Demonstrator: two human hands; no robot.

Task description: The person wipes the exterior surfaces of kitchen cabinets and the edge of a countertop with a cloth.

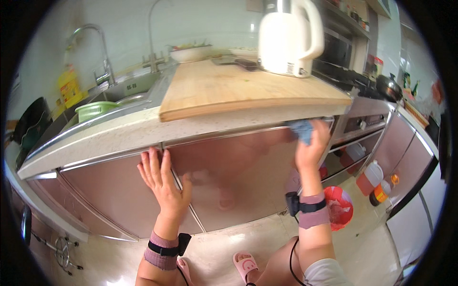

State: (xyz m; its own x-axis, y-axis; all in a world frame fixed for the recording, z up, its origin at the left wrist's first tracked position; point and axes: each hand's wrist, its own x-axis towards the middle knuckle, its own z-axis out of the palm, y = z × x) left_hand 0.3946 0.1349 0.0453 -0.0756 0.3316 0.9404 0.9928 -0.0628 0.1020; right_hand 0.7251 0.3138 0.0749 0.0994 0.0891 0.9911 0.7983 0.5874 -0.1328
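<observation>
My right hand (313, 144) grips a blue cloth (301, 130) against the top right corner of a glossy pinkish cabinet door (243, 178), just under the countertop edge (118, 137). With fingers spread, my left hand (162, 177) rests flat where this door meets the cabinet door to its left (118, 193). It holds nothing. Above the doors, a wooden board (247, 85) lies on the countertop with a white electric kettle (286, 43) on it.
At left is a sink (125, 87) with a green basket (94, 110). A red-lined bin (338, 211), a plastic jug (370, 177) and a bottle (383, 191) stand on the floor at right. A wheeled stool base (62, 252) is at lower left.
</observation>
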